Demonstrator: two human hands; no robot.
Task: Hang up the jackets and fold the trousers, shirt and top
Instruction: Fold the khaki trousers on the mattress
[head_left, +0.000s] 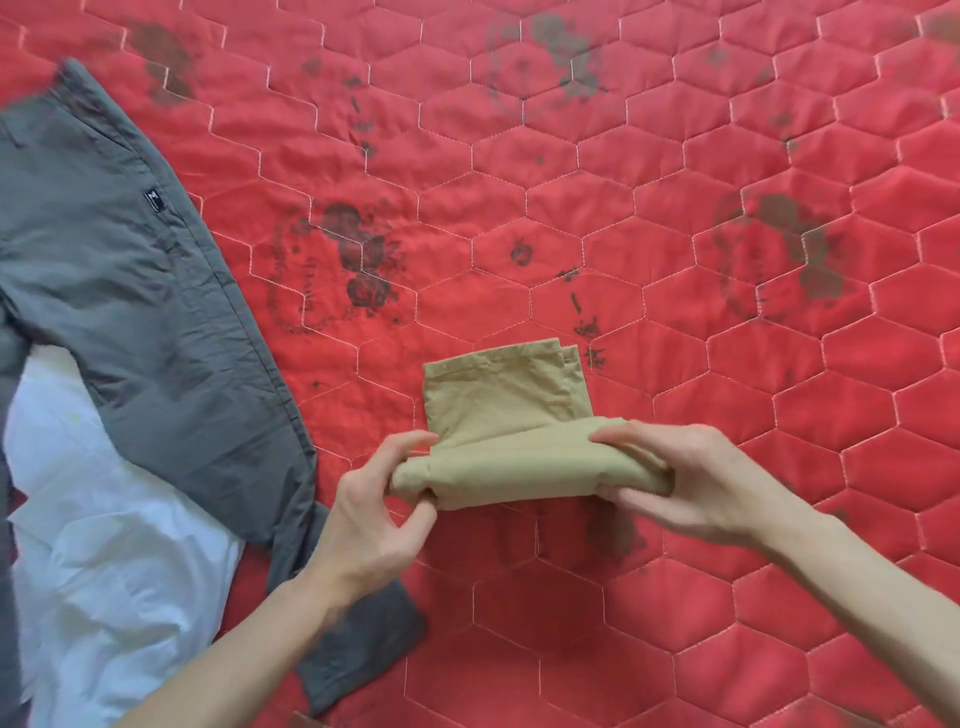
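Tan trousers (506, 395) lie in a small folded bundle in the middle of a red quilted bedspread (571, 182). Their near end is rolled into a thick fold. My left hand (374, 514) pinches the left end of that fold between thumb and fingers. On the right end, my right hand (675, 478) grips the fold, fingers over the top and thumb underneath. Grey trousers (130, 291) lie spread out flat on the left. A white garment (104, 545) lies crumpled under and beside them at the lower left.
The bedspread has hexagon stitching and dark printed patches. It fills the whole view beyond and to the right of the tan bundle. The grey trouser leg reaches down to just beside my left forearm.
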